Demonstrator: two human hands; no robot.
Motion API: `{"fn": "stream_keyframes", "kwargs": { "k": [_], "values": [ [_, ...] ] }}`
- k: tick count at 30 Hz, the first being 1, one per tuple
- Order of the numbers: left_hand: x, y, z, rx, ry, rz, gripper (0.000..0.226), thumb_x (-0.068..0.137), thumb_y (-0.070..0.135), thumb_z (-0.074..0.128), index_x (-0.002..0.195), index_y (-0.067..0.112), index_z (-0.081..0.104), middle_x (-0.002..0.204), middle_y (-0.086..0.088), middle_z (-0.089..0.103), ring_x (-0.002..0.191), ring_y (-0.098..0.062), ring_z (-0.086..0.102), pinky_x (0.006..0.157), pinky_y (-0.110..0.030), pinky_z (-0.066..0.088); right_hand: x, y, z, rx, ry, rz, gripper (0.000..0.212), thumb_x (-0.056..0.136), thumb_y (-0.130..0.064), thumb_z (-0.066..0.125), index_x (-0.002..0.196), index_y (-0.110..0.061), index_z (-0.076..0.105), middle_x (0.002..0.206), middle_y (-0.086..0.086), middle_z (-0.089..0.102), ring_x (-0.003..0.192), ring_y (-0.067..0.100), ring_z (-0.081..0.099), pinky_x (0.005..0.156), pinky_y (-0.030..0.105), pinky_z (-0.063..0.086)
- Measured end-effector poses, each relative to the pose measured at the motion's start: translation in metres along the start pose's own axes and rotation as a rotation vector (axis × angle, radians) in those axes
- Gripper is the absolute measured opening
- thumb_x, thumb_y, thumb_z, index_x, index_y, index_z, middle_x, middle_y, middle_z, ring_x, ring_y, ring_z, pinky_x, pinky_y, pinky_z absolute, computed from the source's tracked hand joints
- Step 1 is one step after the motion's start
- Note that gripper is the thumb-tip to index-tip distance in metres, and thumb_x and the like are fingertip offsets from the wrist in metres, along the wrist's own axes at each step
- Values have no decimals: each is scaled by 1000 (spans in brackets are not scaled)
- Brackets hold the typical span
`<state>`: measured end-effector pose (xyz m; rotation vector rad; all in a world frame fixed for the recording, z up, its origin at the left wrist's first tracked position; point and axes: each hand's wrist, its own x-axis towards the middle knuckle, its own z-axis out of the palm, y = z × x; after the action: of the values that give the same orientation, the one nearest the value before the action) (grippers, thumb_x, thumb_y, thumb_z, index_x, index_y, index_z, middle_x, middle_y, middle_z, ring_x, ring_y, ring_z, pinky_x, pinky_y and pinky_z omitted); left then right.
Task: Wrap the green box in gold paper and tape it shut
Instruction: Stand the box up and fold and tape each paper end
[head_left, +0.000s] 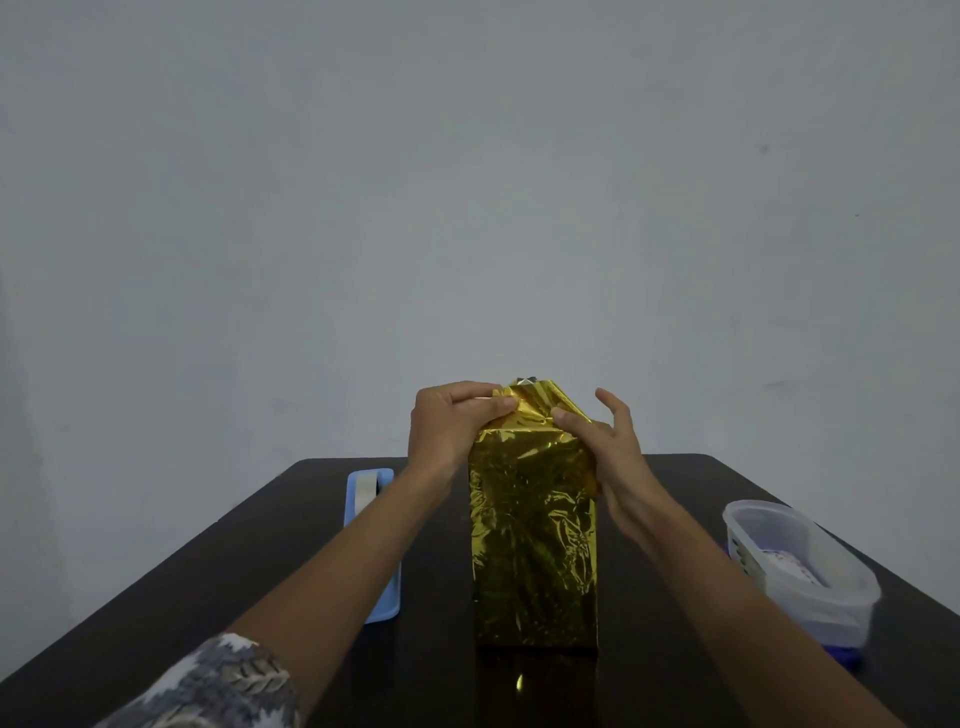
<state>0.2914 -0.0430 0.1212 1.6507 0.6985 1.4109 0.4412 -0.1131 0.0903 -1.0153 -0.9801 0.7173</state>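
Observation:
A tall box stands upright in the middle of the dark table, fully covered in shiny gold paper (532, 535); no green shows. At its top end the paper is bunched into loose folds. My left hand (449, 423) pinches the paper at the top left corner, thumb and fingers curled on the fold. My right hand (605, 447) presses its thumb onto the top right edge, with the other fingers spread and lifted beside the box.
A light blue tape dispenser (371, 545) with a white roll lies left of the box, partly behind my left forearm. A clear plastic tub (800, 566) with something purple and white inside sits near the table's right edge (810, 514). A plain grey wall rises behind.

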Motion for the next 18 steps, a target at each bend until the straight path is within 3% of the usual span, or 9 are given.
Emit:
{"fn": "stream_keyframes", "kwargs": {
  "k": [2,4,6,9,11,15,18],
  "values": [
    [0,0,1,-33,4,-11,19,72,17,80,90,13,76,91,-6,73,87,-22,70,82,-35,56,0,-7,-1,-26,-20,6,81,75,-41,67,142,-30,24,113,0,54,103,19,54,91,44,47],
    [-1,2,2,-70,-7,-15,18,73,15,79,90,11,75,89,-8,73,85,-22,70,78,-30,57,0,-11,1,-73,5,-39,73,72,-47,66,136,-28,36,119,2,51,105,18,54,85,40,50],
    [-2,4,2,-82,-23,-6,15,74,14,78,88,12,75,88,-6,73,83,-19,70,74,-25,56,-1,-11,5,-140,79,-134,57,65,-53,73,113,-27,57,125,5,53,113,25,54,90,47,50],
    [-2,5,1,-77,-12,9,15,74,14,78,89,13,75,89,-7,73,85,-18,69,76,-25,55,-2,-10,9,-114,128,-226,17,76,-32,74,80,-16,68,90,6,68,88,22,65,87,49,53],
    [0,3,0,-80,0,11,17,74,14,78,91,11,74,90,-8,73,85,-19,69,76,-25,55,-2,-9,11,-106,138,-250,14,80,-25,71,74,-13,70,78,6,69,80,23,66,83,47,53],
    [2,-3,-2,-69,25,-7,21,71,18,80,90,10,74,87,-7,73,85,-19,69,77,-27,55,0,-7,16,-82,144,-252,16,80,-28,72,72,-14,72,78,8,71,83,30,67,84,49,53],
    [3,-7,-2,4,67,-12,19,71,27,81,77,10,75,77,-5,71,77,-18,67,74,-29,54,2,-6,19,-91,173,-252,14,79,-29,73,71,-18,72,78,4,71,87,29,67,87,50,53]
  ]
}}
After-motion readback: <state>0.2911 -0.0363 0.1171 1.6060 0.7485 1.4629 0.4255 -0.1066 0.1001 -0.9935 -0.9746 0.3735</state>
